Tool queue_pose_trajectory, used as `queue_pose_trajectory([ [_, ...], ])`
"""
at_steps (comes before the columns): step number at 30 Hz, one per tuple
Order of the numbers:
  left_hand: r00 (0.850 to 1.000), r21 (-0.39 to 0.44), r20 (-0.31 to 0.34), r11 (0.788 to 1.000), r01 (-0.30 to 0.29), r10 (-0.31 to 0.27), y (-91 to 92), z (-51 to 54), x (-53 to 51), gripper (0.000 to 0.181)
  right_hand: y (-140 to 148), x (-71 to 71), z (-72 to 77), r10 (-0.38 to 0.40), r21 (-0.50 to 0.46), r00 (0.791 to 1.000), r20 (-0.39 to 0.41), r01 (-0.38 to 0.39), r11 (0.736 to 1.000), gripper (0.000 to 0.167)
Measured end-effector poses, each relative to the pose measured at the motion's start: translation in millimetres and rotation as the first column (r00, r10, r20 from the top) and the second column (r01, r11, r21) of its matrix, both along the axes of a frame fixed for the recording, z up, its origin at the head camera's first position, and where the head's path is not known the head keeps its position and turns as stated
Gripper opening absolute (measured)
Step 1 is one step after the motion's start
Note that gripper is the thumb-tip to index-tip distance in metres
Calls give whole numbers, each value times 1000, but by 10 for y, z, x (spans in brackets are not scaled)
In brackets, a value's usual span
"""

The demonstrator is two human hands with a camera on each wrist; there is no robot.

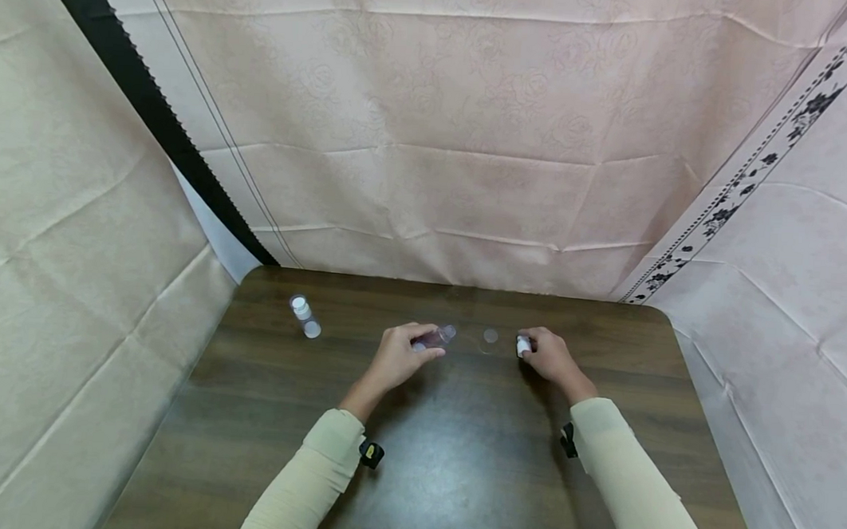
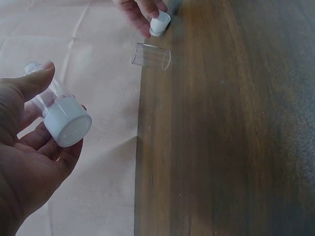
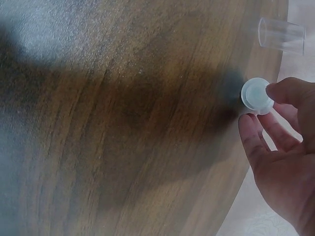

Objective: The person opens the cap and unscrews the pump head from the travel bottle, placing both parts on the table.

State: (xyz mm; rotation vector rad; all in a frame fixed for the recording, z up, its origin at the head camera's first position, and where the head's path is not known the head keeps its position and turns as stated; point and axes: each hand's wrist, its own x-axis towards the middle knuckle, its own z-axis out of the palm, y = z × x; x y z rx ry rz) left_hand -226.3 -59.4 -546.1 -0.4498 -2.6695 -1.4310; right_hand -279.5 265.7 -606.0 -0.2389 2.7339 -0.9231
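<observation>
My left hand (image 1: 403,358) holds a small clear bottle (image 1: 440,336) with a white end. In the left wrist view, thumb and fingers are around the bottle's body, and its white end (image 2: 69,122) faces the camera. My right hand (image 1: 550,356) pinches a small white cap (image 3: 257,95) between thumb and fingers, low over the table near its far edge. Between the two hands a clear empty cup-shaped cover (image 1: 490,337) is on the table, touched by neither; the left wrist view shows this cover (image 2: 151,56) beside the white cap (image 2: 160,23).
Another small clear bottle (image 1: 306,316) with white ends is at the far left of the brown wooden table (image 1: 449,458). Pale patterned cloth (image 1: 473,139) hangs behind the far edge, with more cloth at both sides.
</observation>
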Motion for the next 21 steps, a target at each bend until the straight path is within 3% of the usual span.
queue_pose_trajectory([
  [6, 1000, -3, 13, 1000, -6, 6, -2, -9, -1, 41, 18, 13, 3, 3, 3, 1000, -9, -3, 1000, 46],
  [21, 999, 10, -27, 1000, -18, 18, 43, -52, -84, 37, 93, 20, 22, -7, 0, 999, -41, 7, 1000, 43],
])
